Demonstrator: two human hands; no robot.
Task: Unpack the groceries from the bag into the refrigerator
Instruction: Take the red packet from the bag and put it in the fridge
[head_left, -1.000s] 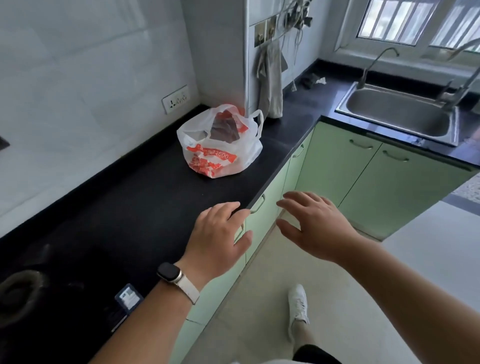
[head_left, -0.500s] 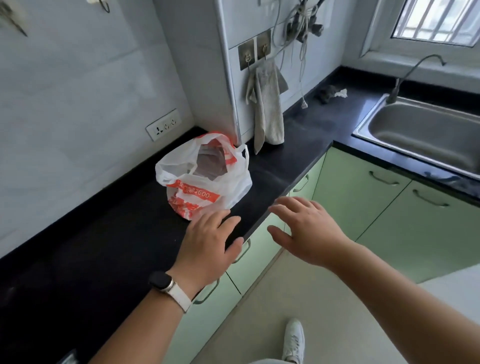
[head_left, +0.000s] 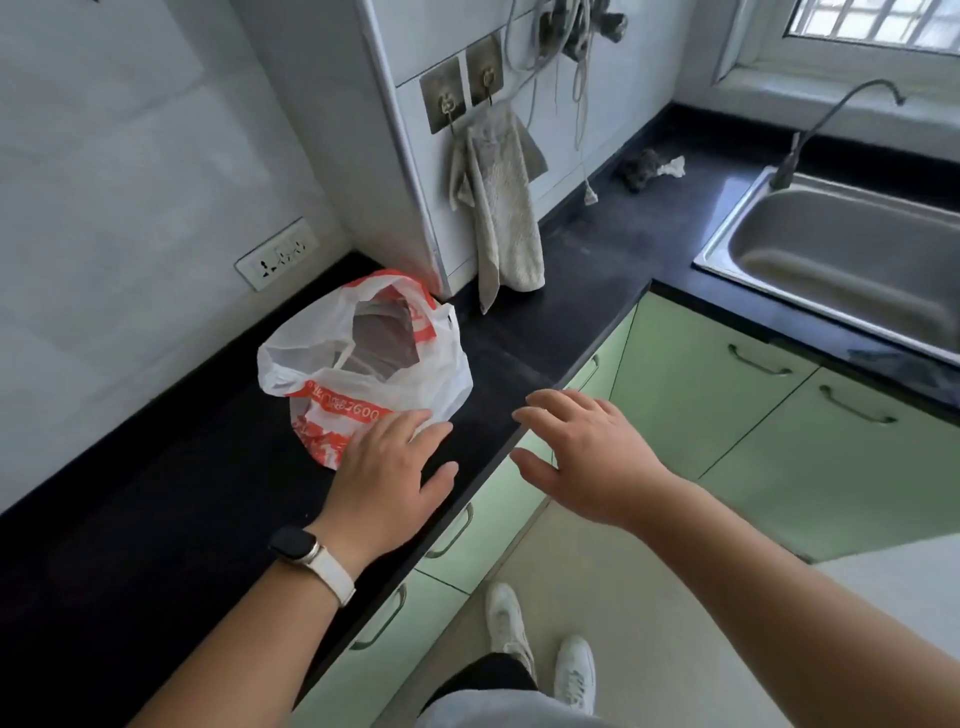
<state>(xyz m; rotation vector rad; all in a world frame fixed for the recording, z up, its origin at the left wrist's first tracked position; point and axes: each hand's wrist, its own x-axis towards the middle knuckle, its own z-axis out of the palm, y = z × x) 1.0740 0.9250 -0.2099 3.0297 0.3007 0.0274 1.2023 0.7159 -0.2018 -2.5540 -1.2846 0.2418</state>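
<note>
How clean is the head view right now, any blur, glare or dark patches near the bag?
Head view: the plastic bag is evenly lit and fairly sharp, its contents just a dim shape; the black countertop loses detail at lower left; the sink smears slightly at the right edge; the wide lens bows the counter edge.

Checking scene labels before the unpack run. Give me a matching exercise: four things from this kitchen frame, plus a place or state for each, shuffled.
Things:
1. plastic bag
2. towel
3. sink
4. right hand

Places or states:
A. hangs from a wall hook
B. open, fingers spread, over the front edge of the counter
C. stands on the black counter, mouth open
D. steel, set into the counter at the far right

Pairs: 1-C; 2-A; 3-D; 4-B
</note>
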